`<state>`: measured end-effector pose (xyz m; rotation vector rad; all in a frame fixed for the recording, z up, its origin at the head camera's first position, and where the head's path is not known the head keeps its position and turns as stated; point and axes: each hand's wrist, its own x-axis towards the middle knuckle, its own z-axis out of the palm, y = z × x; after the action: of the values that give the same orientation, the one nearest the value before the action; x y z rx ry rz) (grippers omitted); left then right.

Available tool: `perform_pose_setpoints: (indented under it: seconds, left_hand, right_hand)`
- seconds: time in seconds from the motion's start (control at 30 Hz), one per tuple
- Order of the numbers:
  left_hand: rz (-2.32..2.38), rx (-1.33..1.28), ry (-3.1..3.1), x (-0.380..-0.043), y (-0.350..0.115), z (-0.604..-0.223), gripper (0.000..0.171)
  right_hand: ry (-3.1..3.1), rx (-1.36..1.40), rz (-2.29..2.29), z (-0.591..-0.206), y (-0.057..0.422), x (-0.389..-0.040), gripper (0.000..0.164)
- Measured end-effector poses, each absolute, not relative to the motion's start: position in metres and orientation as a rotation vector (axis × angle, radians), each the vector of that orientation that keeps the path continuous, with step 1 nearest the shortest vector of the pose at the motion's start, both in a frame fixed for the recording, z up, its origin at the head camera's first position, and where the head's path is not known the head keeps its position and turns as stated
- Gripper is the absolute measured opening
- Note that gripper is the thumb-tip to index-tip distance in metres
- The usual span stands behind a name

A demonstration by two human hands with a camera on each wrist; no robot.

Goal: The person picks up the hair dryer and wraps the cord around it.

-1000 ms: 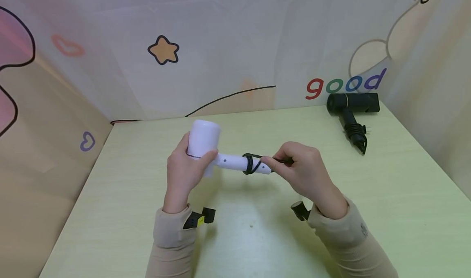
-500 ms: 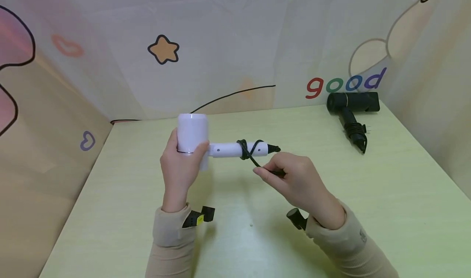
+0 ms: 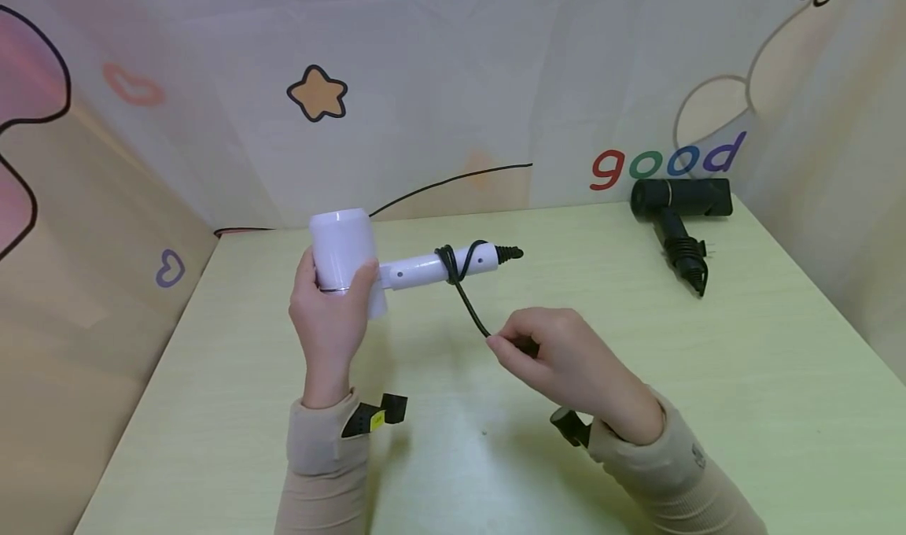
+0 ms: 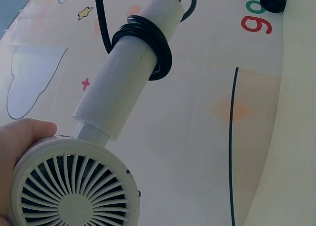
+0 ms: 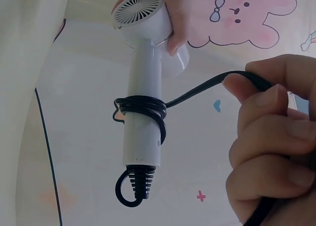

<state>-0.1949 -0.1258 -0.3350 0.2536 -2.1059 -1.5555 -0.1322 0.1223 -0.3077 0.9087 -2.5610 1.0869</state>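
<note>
A white hair dryer (image 3: pixel 344 245) is held up over the table by my left hand (image 3: pixel 329 315), which grips its barrel with the thumb across the front. Its handle (image 3: pixel 418 271) points right and slightly up. Several turns of black cord (image 5: pixel 143 105) wrap the handle's middle, and a small loop leaves the ribbed sleeve (image 5: pixel 140 181) at the handle's end. From the wraps the cord runs taut to my right hand (image 3: pixel 559 354), where thumb and forefinger pinch it. The cord's tail passes through the other curled fingers in the right wrist view. A slotted grille (image 4: pixel 74 186) faces the left wrist camera.
A black hair dryer (image 3: pixel 679 198) lies at the table's back right corner, its cord bundled round the handle and its plug sticking out. Patterned cloth (image 3: pixel 439 86) hangs behind and beside the pale table (image 3: pixel 453 472).
The white hair dryer has moved left and up, its handle tilting upward. My right hand has come down, still pinching the cord, and a longer stretch of cord now shows between hand and handle.
</note>
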Motion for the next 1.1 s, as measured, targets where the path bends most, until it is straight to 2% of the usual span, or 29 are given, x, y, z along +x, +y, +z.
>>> perform_pose_setpoints:
  seconds: [0.5,1.1]
  left_hand:
    - [-1.660,0.411,-2.176,-0.192,-0.125,-0.329,0.071]
    - [-1.831,0.431,-2.195,-0.195,-0.126,-0.330,0.070]
  right_hand:
    - [-2.833,1.079,0.968,-0.315,0.125,-0.143,0.020]
    - [-3.046,1.039,1.093,-0.335,0.126,-0.169,0.011]
